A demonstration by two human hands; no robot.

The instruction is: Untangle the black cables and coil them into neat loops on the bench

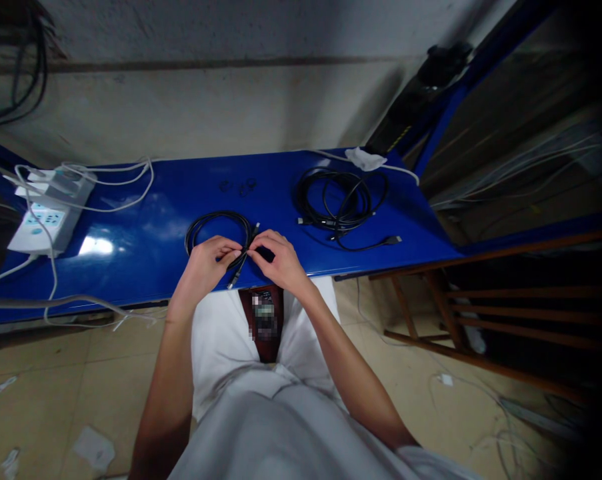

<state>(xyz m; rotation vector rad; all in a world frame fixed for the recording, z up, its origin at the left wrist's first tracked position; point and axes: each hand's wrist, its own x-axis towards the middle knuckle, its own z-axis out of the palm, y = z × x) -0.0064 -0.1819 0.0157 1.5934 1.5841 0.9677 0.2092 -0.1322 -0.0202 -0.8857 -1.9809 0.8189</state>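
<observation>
A coiled black cable lies at the front edge of the blue table, its two plug ends showing at the right side of the coil, one pointing up and one down. My left hand pinches the coil's lower right part between thumb and fingertips. Close beside it, my right hand pinches the same spot from the right, fingertips nearly meeting the left ones. Whatever small piece is between the fingertips is too small to tell. To the right lie more coiled black cables with several plugs. Small black loops rest behind the hands.
On the left stands a white power strip with white cords trailing over the table. A black bottle-like object leans at the back right near a crumpled white wrapper. A wooden chair stands at the right.
</observation>
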